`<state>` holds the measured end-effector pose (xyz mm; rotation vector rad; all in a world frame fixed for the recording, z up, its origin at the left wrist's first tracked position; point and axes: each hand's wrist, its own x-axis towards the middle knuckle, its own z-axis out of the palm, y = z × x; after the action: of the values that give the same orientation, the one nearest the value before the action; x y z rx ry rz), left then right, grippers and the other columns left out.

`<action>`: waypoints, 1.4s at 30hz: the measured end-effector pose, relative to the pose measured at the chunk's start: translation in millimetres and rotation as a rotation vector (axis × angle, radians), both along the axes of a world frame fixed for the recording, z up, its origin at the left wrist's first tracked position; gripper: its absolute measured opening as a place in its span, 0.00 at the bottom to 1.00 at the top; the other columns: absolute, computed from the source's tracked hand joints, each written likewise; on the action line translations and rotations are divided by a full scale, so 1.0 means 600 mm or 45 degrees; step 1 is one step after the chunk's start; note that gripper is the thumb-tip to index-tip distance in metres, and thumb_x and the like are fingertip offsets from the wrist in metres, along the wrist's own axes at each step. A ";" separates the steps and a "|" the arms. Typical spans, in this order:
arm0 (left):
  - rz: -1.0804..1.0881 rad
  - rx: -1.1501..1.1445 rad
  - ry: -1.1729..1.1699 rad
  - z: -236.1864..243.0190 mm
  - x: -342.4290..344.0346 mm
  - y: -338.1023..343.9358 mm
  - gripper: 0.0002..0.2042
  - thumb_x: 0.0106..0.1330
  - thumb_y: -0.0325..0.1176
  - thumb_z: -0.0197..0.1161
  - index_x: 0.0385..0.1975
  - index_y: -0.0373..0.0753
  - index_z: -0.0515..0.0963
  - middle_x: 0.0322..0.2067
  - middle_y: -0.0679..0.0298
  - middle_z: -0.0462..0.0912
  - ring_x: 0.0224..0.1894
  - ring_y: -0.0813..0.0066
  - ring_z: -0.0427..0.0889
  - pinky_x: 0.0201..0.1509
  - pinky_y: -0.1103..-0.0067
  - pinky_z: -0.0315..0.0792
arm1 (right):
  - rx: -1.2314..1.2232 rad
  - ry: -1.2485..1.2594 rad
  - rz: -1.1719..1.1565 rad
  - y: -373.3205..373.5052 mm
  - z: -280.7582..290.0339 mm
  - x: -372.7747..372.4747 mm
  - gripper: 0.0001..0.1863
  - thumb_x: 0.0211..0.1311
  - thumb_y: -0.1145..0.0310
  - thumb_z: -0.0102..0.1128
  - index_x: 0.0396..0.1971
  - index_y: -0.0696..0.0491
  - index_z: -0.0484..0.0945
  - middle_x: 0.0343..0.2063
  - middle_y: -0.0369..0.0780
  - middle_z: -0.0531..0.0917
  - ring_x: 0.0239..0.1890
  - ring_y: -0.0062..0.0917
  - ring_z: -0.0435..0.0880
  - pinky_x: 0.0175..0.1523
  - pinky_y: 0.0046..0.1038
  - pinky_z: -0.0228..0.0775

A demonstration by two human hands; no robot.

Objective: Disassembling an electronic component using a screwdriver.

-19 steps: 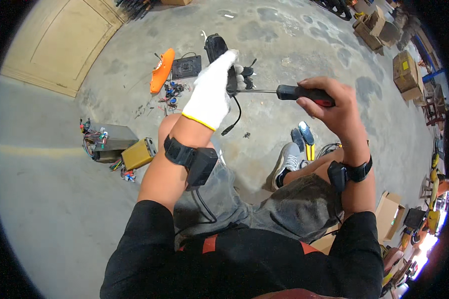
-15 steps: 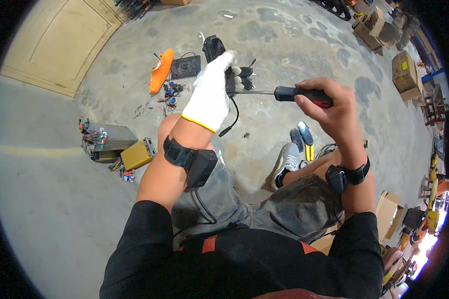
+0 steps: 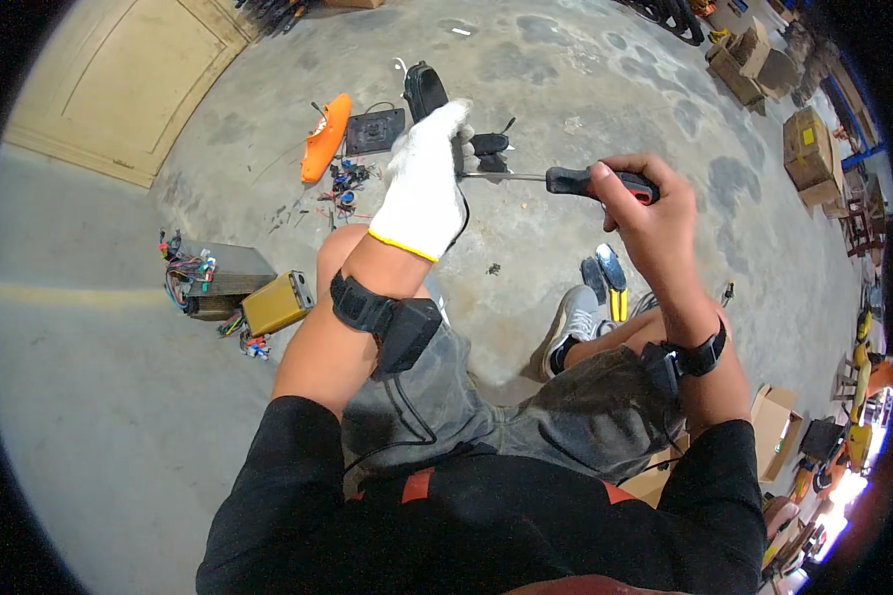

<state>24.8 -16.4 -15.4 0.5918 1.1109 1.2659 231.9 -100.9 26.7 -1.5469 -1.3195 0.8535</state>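
Note:
My left hand (image 3: 425,183), in a white work glove with a yellow cuff, is closed around a black device (image 3: 427,91) whose rounded upper end sticks out past the glove. My bare right hand (image 3: 650,213) grips the black and red handle of a screwdriver (image 3: 585,182). Its metal shaft runs left, and the tip meets the black device beside the gloved fingers. Black knobs or parts (image 3: 490,147) show just right of the glove. Both wrists carry black strapped bands.
On the concrete floor lie an orange cover (image 3: 324,137), a black flat panel (image 3: 374,130), small loose parts and wires (image 3: 345,180), a grey box with coloured wires (image 3: 211,280), a yellow box (image 3: 277,303) and pliers with yellow-blue grips (image 3: 605,280). Cardboard boxes (image 3: 807,149) stand far right.
Both hands with the black device and screwdriver have shifted slightly up in the view. The grips are unchanged.

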 end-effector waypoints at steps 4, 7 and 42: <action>0.053 0.037 0.080 -0.004 -0.009 0.027 0.07 0.64 0.36 0.63 0.30 0.39 0.77 0.22 0.64 0.79 0.22 0.73 0.78 0.29 0.77 0.74 | 0.329 -0.168 0.136 0.012 -0.021 0.006 0.18 0.56 0.64 0.71 0.41 0.59 0.78 0.32 0.40 0.82 0.28 0.21 0.81 0.34 0.24 0.74; 0.006 0.019 -0.038 -0.003 -0.017 0.031 0.08 0.63 0.36 0.63 0.30 0.39 0.77 0.22 0.64 0.79 0.21 0.72 0.78 0.27 0.78 0.74 | 0.593 -0.520 0.432 0.018 -0.014 0.033 0.19 0.51 0.69 0.73 0.41 0.56 0.77 0.38 0.42 0.81 0.34 0.30 0.82 0.40 0.28 0.76; 0.173 0.257 0.274 -0.001 -0.017 0.036 0.09 0.64 0.35 0.61 0.24 0.38 0.78 0.23 0.61 0.80 0.21 0.68 0.77 0.35 0.74 0.72 | -0.083 0.279 0.125 0.015 -0.029 -0.003 0.25 0.68 0.64 0.59 0.60 0.60 0.68 0.51 0.44 0.79 0.29 0.18 0.80 0.29 0.17 0.66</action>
<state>14.8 5.2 -15.9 0.8308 1.2250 1.4687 230.3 -91.9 9.2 -1.4022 -1.2256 1.1046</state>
